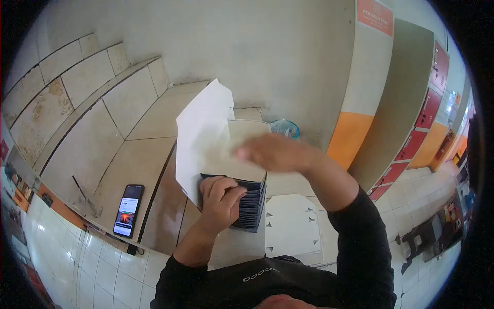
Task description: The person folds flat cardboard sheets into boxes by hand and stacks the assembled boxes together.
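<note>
A white cardboard piece (203, 131) stands raised like an open lid, with a pale panel (249, 129) beside it. Below that panel is a tall stack of thin dark pieces with pale edges (250, 208); their kind I cannot make out. My left hand (221, 201) is closed over the stack's upper left part, thumb and fingers curled against it. Smeared by motion, my right hand (275, 153) hovers above the pale panel, so its fingers cannot be read clearly. To the right of the stack lie flat white die-cut card sheets (292, 224) with small slots.
A phone (128, 211) with a lit screen lies on the tiled ledge (149, 154) to the left. A clear bluish plastic item (284, 129) sits behind by the wall. Red-doored lockers (411, 144) stand at right beyond an orange-and-white pillar (352, 131).
</note>
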Demonstrator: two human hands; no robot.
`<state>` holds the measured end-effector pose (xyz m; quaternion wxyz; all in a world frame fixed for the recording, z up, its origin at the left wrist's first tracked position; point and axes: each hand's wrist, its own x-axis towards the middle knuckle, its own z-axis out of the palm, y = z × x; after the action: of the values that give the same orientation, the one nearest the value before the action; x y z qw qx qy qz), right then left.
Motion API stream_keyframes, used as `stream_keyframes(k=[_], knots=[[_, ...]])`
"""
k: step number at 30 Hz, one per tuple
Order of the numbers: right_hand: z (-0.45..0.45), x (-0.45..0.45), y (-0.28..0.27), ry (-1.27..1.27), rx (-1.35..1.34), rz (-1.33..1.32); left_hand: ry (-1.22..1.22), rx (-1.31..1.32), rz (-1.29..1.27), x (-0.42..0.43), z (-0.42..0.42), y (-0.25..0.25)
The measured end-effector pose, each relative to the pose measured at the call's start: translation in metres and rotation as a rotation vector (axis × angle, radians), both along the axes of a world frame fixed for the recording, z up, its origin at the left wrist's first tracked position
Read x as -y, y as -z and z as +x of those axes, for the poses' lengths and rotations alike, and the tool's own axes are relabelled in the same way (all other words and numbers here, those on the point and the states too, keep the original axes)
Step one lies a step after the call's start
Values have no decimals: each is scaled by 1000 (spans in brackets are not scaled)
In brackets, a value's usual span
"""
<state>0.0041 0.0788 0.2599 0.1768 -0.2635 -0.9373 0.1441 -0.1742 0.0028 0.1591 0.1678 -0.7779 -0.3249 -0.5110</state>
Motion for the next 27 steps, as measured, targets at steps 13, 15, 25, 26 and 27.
stream_keyframes(k=[13,15,25,26,27], knots=[[-32,-108,36,263,301,133,-3,-89,-34,-4,-1,-4],[-33,-113,43,279,275,122,2,-80,-26,-5,0,-2],[97,-85,106,611,-1106,-558,-19,18,69,24,-3,34],[131,-86,157,718,-1027,-653,3,22,99,32,-9,47],[172,-84,281,878,-850,-652,6,59,93,39,-15,67]])
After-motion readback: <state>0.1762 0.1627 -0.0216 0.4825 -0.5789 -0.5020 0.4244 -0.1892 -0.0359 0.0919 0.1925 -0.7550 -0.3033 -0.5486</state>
